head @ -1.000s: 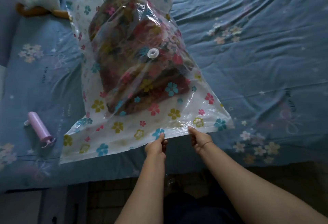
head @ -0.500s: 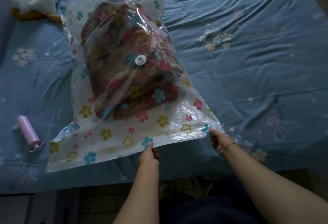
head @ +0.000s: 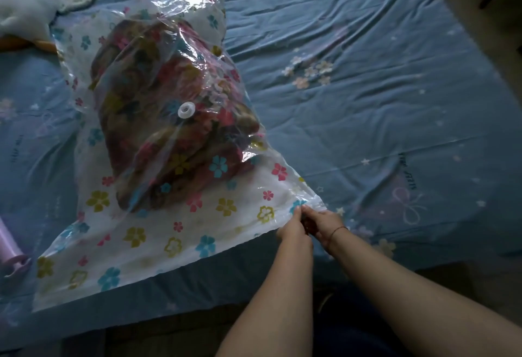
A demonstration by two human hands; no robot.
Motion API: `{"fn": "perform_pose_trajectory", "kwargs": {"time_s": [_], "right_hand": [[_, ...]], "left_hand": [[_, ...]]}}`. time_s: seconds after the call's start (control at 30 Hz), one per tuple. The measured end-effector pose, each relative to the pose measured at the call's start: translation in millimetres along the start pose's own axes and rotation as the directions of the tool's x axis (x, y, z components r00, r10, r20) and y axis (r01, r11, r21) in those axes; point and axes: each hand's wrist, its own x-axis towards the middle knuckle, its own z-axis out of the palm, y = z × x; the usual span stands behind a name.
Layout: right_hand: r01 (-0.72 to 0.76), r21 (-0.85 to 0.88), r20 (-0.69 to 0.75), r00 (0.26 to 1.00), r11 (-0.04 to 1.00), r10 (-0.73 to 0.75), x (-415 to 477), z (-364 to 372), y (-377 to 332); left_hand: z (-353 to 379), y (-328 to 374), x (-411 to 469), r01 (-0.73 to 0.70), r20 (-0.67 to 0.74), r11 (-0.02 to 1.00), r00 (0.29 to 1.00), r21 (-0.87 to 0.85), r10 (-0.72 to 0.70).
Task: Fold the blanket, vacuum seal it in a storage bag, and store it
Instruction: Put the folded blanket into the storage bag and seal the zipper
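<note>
A person's left hand [head: 293,229] and right hand [head: 324,222] meet at the near right corner of the storage bag [head: 175,232] lying on the bed [head: 381,119], fingers pinched together on its open edge; the folded blanket [head: 169,119] is already inside the bag, under its valve [head: 185,110]; the bag looks puffy, so closing the edge, pumping and storing seemingly remain; a pump [head: 10,252] lies left of the bag.

The bag [head: 158,238] is clear and white with pink, teal and olive flowers. The blanket [head: 169,119] inside is brown, red-flowered. The valve [head: 185,110] is white, the sheet [head: 367,102] blue with pale flowers, the pump [head: 8,246] lilac.
</note>
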Motion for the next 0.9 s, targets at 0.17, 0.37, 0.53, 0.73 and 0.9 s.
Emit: {"fn": "perform_pose_trajectory", "kwargs": {"time_s": [0.17,0.37,0.53,0.73,0.9], "right_hand": [[0.033,0.000,-0.031,0.999,0.999,-0.033,-6.0,4.9,0.1],[0.014,0.006,-0.042,0.999,1.000,-0.014,-3.6,2.7,-5.6],[-0.009,0.060,-0.075,0.997,0.998,0.014,-2.9,1.4,-3.4],[-0.072,0.146,-0.070,0.994,0.987,0.083,0.6,2.2,-3.8],[-0.096,0.180,-0.037,0.994,0.979,0.104,2.4,1.7,-3.6]], "left_hand": [[5.5,-0.2,-5.3,-0.069,-0.070,0.997,0.995,0.038,0.072],[10.0,4.7,-11.5,-0.059,-0.048,0.997,0.997,-0.041,0.057],[10.1,3.1,-7.5,-0.026,-0.017,0.996,1.000,-0.090,0.024],[8.9,5.7,-2.9,0.016,0.000,0.995,1.000,-0.094,-0.016],[5.9,6.0,2.7,0.044,0.028,0.993,0.999,-0.106,-0.041]]}}
